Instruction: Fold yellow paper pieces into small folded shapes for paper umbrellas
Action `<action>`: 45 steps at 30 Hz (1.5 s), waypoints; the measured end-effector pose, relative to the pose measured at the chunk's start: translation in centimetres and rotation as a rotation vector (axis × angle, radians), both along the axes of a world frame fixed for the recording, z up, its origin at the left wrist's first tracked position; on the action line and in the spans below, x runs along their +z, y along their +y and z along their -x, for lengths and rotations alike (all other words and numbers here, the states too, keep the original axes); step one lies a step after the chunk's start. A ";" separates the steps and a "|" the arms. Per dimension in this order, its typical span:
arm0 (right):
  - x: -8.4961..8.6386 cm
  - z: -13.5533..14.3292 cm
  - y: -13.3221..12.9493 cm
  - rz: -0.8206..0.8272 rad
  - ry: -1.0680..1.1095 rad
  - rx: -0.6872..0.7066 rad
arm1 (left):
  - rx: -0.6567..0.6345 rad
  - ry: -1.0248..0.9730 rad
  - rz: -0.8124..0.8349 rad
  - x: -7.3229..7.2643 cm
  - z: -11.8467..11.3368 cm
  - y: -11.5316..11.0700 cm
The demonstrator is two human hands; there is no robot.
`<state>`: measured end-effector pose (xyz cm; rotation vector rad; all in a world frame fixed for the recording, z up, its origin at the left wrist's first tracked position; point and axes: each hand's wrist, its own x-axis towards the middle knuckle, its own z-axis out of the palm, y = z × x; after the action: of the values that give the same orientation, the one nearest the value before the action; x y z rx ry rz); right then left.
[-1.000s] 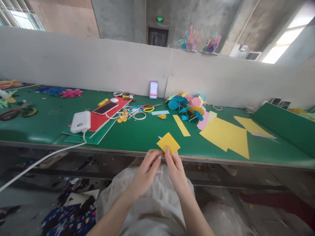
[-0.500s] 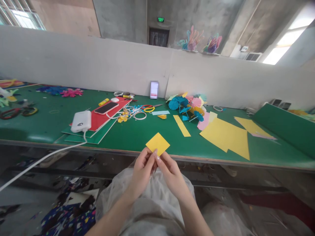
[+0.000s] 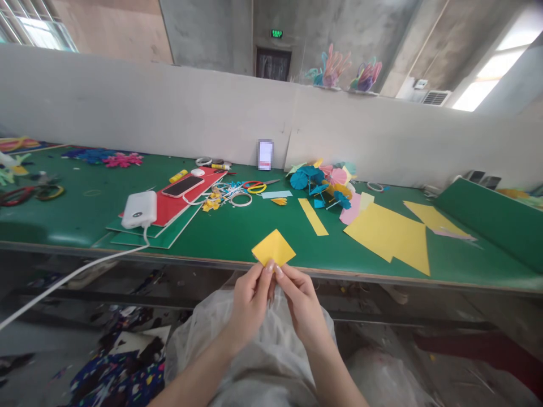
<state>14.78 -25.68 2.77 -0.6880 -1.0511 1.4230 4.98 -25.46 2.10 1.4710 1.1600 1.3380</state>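
Note:
A small yellow square of paper (image 3: 274,246) is held cornerwise just above the table's front edge. My left hand (image 3: 251,294) pinches its lower corner between thumb and fingers. Close beside it, my right hand (image 3: 300,294) grips the same corner, the two thumbs almost touching on top. Fingers behind the paper are partly hidden. Beyond the hands lie a yellow paper strip (image 3: 313,217), a small fringed yellow paper piece (image 3: 279,201) and a pale blue strip (image 3: 277,194).
The green table (image 3: 229,240) bears scissors (image 3: 257,187), a tape roll (image 3: 241,199), a white power bank (image 3: 139,210) with a cable, and a phone (image 3: 183,186) on red board. Paper flowers (image 3: 322,183) and large yellow sheets (image 3: 388,237) lie right. Another phone (image 3: 265,155) leans on the partition.
Both hands have shifted slightly to the right with the yellow paper, and the thumbs have moved a little on its lower corner. Things on the table stay put.

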 end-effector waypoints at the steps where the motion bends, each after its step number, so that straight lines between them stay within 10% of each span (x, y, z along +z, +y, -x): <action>1: 0.0 0.0 -0.1 0.010 0.022 0.019 | 0.004 0.015 -0.017 0.1 0.0 -0.1; 6: -0.2 -0.1 0.1 0.057 0.078 0.030 | -0.011 0.113 -0.112 -0.1 0.0 -0.4; 14: 0.1 -5.8 2.7 0.002 0.136 -0.404 | -0.104 0.026 -0.047 -0.8 0.2 -1.7; 24: 0.6 -2.1 0.0 0.107 -0.105 0.072 | -0.253 -0.047 0.099 -1.2 -0.5 -1.3; 38: 0.8 -1.0 1.2 0.044 -0.165 -0.224 | -0.209 -0.049 0.176 -0.8 -0.8 -1.2; 45: 1.0 -0.6 1.2 0.053 -0.060 -0.117 | -0.130 -0.013 0.211 -1.9 -0.7 -1.0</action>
<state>15.34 -24.53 3.73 -0.8225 -1.0058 1.3396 5.68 -26.43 0.21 1.3581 1.1399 1.1011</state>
